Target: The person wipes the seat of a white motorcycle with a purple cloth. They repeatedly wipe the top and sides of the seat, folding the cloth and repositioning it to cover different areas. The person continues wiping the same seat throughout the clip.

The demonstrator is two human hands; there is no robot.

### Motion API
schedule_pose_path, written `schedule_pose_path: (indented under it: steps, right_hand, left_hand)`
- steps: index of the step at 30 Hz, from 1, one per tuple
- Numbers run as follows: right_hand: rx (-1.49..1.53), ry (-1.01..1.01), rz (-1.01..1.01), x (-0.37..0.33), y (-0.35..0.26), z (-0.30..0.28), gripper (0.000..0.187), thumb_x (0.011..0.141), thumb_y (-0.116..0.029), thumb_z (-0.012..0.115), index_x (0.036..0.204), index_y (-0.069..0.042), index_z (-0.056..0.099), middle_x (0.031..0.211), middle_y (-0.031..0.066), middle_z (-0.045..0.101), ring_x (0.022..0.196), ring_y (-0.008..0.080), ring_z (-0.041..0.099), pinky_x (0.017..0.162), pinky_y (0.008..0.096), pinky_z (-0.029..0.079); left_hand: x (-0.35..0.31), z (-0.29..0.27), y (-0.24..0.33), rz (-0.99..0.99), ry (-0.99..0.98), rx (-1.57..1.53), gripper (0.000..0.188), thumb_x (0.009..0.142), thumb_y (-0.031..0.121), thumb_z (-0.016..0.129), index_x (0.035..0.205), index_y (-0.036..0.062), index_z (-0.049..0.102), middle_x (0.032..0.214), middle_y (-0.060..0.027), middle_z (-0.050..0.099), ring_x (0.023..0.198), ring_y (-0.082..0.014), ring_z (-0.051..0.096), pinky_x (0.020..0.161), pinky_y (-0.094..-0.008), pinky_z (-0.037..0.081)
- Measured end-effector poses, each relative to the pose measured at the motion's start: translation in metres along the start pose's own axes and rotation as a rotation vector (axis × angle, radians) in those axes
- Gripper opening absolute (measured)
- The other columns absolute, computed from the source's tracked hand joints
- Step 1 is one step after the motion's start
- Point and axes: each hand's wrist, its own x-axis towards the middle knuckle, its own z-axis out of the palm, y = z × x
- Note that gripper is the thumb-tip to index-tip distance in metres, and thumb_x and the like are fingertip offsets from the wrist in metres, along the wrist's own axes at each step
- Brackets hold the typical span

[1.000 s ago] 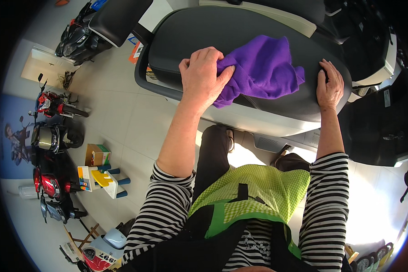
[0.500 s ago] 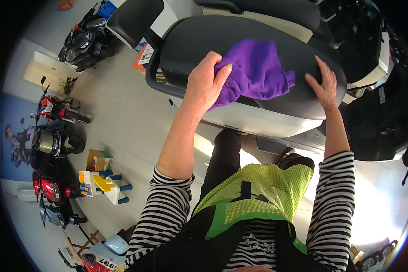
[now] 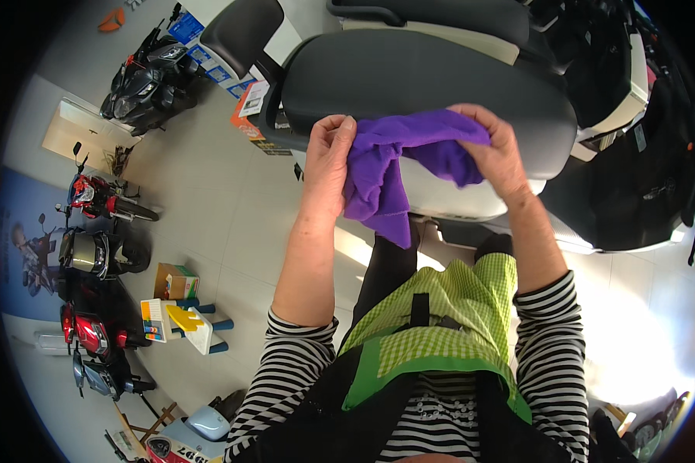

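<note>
A purple cloth (image 3: 394,162) is stretched between my two hands in front of the scooter seat (image 3: 432,77), which is long, black and padded. My left hand (image 3: 328,158) is closed on the cloth's left part, thumb on top. At its right end my right hand (image 3: 496,150) pinches the cloth, fingers curled over the edge. Loose folds hang down between the hands and below the left one, over the scooter's pale side panel (image 3: 448,193). A black backrest (image 3: 243,35) stands at the seat's left end.
More scooters crowd the right, including a black one (image 3: 641,185). Along the left wall stand a red motorcycle (image 3: 100,197) and several scooters. A small children's table with a yellow chair (image 3: 184,318) is on the tiled floor beside a cardboard box (image 3: 176,282).
My right hand has left the bare seat, moved left and taken hold of the cloth. The cloth has come off the seat toward me and is now spread between both hands.
</note>
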Motion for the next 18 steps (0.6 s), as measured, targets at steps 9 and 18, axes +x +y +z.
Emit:
schedule_pose_path:
  steps: [9, 18]
  right_hand:
    - [-0.504, -0.12, 0.065, 0.002, -0.088, 0.003, 0.03, 0.077, -0.022, 0.064, 0.092, 0.003, 0.071, 0.078, 0.0137, 0.069, 0.072, 0.0229, 0.066, 0.072, 0.0334, 0.054]
    - [-0.714, -0.247, -0.012, 0.006, -0.149, -0.021, 0.025, 0.092, -0.021, 0.063, 0.089, 0.003, 0.068, 0.072, 0.0047, 0.064, 0.064, 0.01, 0.059, 0.063, 0.0269, 0.052]
  left_hand:
    - [-0.036, 0.028, -0.052, 0.21, -0.282, 0.458, 0.078, 0.076, 0.021, 0.083, 0.142, 0.0074, 0.043, 0.13, -0.0119, 0.053, 0.122, -0.0218, 0.049, 0.105, -0.0356, 0.039]
    - [-0.019, 0.036, -0.08, 0.005, -0.365, 0.409, 0.023, 0.09, 0.016, 0.073, 0.107, 0.0008, 0.068, 0.093, -0.0025, 0.064, 0.084, -0.0108, 0.055, 0.077, -0.0272, 0.047]
